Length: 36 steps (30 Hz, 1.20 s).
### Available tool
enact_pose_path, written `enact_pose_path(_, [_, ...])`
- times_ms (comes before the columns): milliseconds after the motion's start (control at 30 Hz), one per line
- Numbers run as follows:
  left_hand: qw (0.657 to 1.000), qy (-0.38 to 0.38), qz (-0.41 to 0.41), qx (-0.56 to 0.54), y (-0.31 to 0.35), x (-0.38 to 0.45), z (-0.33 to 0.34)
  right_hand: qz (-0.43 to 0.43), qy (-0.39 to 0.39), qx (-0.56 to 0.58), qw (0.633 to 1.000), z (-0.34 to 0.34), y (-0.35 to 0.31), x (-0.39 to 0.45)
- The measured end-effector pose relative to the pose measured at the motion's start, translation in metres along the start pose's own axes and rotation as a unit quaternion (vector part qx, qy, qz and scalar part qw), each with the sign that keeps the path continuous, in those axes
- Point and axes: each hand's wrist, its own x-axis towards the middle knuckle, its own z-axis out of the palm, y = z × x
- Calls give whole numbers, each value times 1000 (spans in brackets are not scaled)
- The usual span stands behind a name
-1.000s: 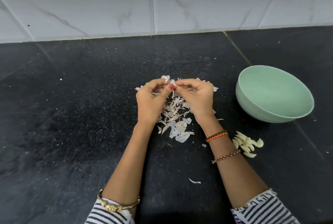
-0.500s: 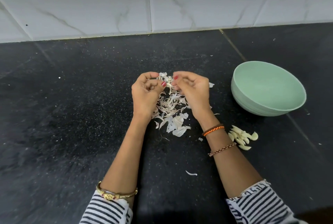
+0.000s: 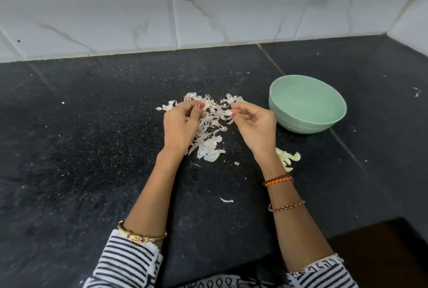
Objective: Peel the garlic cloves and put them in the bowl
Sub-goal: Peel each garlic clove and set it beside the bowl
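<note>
Garlic cloves point(image 3: 287, 159): small pale heap, peeled, lying on the counter point(image 3: 92, 148) just near of the bowl and partly hidden behind the right wrist.
Bowl point(image 3: 308, 123): pale green, upright, right of centre; no contents visible inside.
Garlic skins point(image 3: 209, 130): loose papery pile at centre, between and beneath both hands; one stray flake point(image 3: 226, 200) lies nearer, between the forearms.
Left hand point(image 3: 179, 125): over the left part of the skins, fingers curled, fingertips drawn together; whether a clove is held there cannot be told.
Right hand point(image 3: 256, 128): just left of the bowl, fingers curled, thumb and forefinger meeting at a small whitish bit, too small to identify.
Counter: black speckled stone, scattered white flecks.
Wall point(image 3: 208, 5): white marbled tiles along the far edge.
</note>
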Motion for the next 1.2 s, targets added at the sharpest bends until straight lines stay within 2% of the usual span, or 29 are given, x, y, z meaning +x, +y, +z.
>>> enact_pose_path(100, [993, -18, 65, 100, 1, -12, 8, -45, 60, -103, 992, -9, 8, -19])
enact_pose_path(200, [984, -30, 116, 128, 3, -24, 15, -97, 146, -165, 971, -20, 15, -32])
enact_pose_path(267, [981, -13, 140, 134, 4, -26, 18, -116, 178, -185, 959, -25, 19, -36])
enact_pose_path(500, [982, 22, 94, 163, -4, -23, 13, -45, 232, -212, 948, -51, 26, -51])
enact_pose_path(700, [985, 9, 78, 151, -3, -23, 16, 21, 245, -211, 946, -68, 25, -60])
enact_pose_path(867, [985, 0, 75, 153, -8, -20, 17, 73, 206, -189, 957, -70, 21, -61])
enact_pose_path(1067, [987, -3, 63, 151, -7, -20, 18, 33, 205, -183, 961, -66, 21, -62])
enact_pose_path(1200, [987, 9, 57, 147, -10, -17, 16, -41, 229, -202, 951, -60, 23, -61])
